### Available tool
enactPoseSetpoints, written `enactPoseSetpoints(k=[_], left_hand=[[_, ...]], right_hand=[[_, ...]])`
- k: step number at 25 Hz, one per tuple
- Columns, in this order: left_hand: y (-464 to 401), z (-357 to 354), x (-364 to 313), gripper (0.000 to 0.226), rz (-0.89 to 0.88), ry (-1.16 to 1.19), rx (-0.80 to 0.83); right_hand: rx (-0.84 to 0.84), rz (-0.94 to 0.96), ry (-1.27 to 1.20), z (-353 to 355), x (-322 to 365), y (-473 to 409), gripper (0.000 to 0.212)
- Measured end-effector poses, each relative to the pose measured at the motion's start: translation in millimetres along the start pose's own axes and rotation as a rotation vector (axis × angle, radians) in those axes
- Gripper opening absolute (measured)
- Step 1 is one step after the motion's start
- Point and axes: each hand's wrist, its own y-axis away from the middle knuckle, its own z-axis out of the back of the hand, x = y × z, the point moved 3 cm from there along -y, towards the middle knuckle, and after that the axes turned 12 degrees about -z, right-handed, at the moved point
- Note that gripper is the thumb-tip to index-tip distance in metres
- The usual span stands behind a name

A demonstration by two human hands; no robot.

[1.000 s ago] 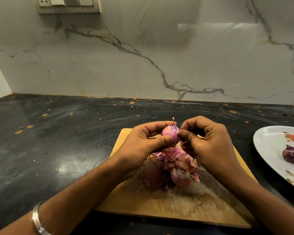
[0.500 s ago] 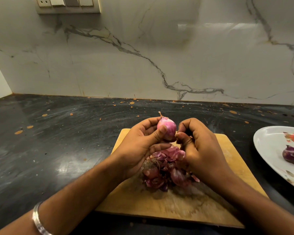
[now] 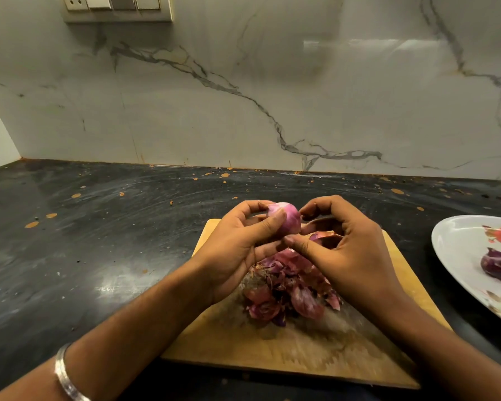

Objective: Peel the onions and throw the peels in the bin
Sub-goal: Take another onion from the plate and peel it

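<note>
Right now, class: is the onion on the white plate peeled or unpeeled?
Peeled, apparently: the onion on the white plate looks glossy deep purple with no papery skin visible; its underside is hidden.

Onion (image 3: 285, 219) turned in the left hand (image 3: 237, 250) since 1 s ago: dry tip no longer pointing up, now lying toward the left, smooth pale side showing. Right hand (image 3: 342, 250) opened out from its tight curl, now pinching a loose peel strip (image 3: 323, 235) just right of the onion.

A pale pink, half-peeled onion (image 3: 285, 217) is held above a heap of purple peels (image 3: 287, 287).
</note>
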Motion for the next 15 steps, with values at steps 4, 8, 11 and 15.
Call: enactPoseSetpoints(k=[4,8,11,15], left_hand=[[2.0,-2.5,-1.0,0.041,-0.011,-0.09,0.094],[2.0,-8.1,-1.5,0.045,-0.019,-0.071,0.177],[1.4,-2.9,-1.5,0.046,-0.055,-0.186,0.099],[0.6,3.6,-2.3,0.053,-0.094,-0.308,0.012]], right_hand=[[-0.029,-0.022,-0.064,2.0,-2.0,-1.5,0.013],[-0.009,-0.11,-0.186,4.4,-7.8,-4.6,0.011],[0.074,-0.029,-0.161,-1.4,0.8,-1.0,0.026],[0.033,0.026,-0.072,-4.0,0.1,-0.7,0.015]])
